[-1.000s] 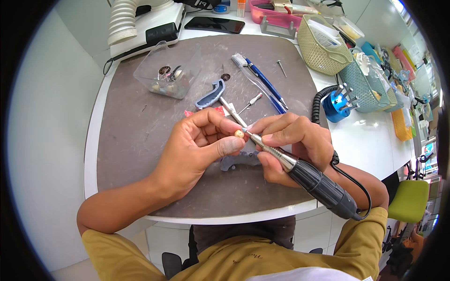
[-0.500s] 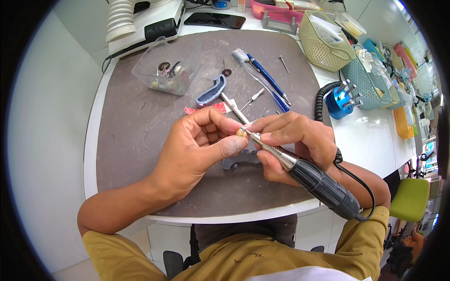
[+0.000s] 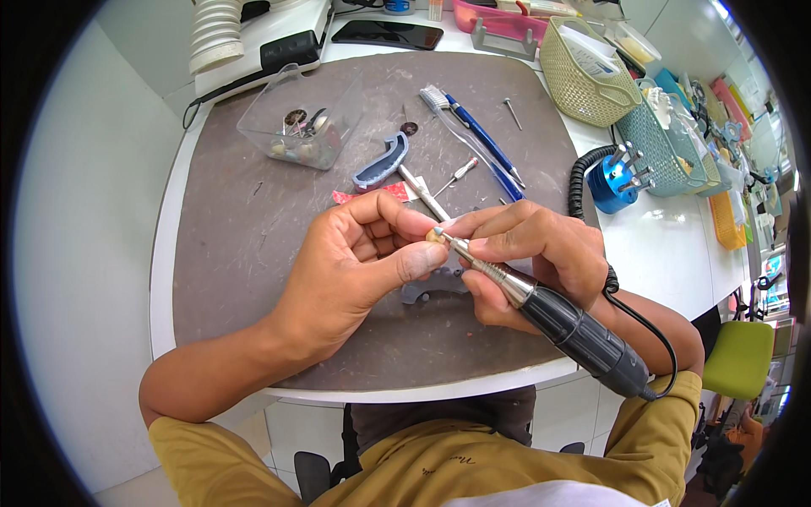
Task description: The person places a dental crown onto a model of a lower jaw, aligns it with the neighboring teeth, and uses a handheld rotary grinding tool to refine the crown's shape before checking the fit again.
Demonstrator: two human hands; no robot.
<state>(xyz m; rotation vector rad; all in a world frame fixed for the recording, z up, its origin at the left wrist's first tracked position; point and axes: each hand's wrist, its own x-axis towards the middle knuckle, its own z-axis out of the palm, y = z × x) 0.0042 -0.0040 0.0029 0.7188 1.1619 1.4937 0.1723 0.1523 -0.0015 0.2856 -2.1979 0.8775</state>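
Between the thumb and forefinger of my left hand [image 3: 355, 266] is a small yellowish dental crown [image 3: 434, 236]. My right hand [image 3: 536, 253] is wrapped round a rotary handpiece [image 3: 583, 334] with a black body and silver nose, its cable running back along my forearm. The handpiece's small bluish-grey tip [image 3: 439, 231] meets the crown, and the fingertips of both hands come close together there. Partly hidden beneath my hands lies a grey moulded piece [image 3: 422, 291]. Just beyond them are a blue-grey curved impression piece [image 3: 382, 165], a metal-handled tool [image 3: 424, 194] and a red strip [image 3: 372, 193].
A clear plastic box [image 3: 300, 127] of small burs and discs stands at the back left. Toothbrush [image 3: 460, 122], blue pen [image 3: 481, 135] and small screwdriver [image 3: 458, 174] lie ahead. A blue bur stand [image 3: 612, 182] and baskets [image 3: 587, 76] line the right; a phone [image 3: 387, 35] lies behind.
Both hands keep nearly the same place and grip. The handpiece tip and the crown have shifted only very slightly; nothing was picked up or let go.
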